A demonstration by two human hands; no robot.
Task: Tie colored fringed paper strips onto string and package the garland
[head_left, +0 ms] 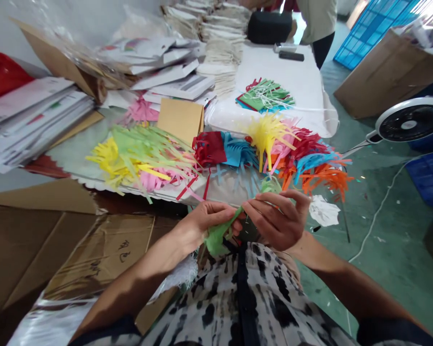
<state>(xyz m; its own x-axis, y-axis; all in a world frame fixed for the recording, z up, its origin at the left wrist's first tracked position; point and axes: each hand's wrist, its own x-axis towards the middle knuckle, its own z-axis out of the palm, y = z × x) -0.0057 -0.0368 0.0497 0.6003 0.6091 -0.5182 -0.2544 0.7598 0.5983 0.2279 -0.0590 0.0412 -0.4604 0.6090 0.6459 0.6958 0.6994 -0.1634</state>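
A patterned shirt (209,302) is nearest, and just in front of it is a strip of green paper (216,236), held clear of the surface (68,154). The left hand (210,215) pinches it between thumb and fingers; the right hand (281,218), fingers bent and close together, has its fingertips at the upper end. The step in hand looks like twisting or gathering the paper; the next move seems to call for a firm left pinch and light right fingertips, since thin paper could tear.

Beyond the hands, green fringe (151,144), red paper (212,148), a yellow tassel (267,132) and orange fringe (324,179) crowd the near edge. Behind are a brown envelope (180,117) and white mailers (39,113). A fan (408,125) stands to the right, a carton (119,252) sits low on the left, and another person (319,21) is at the far end.
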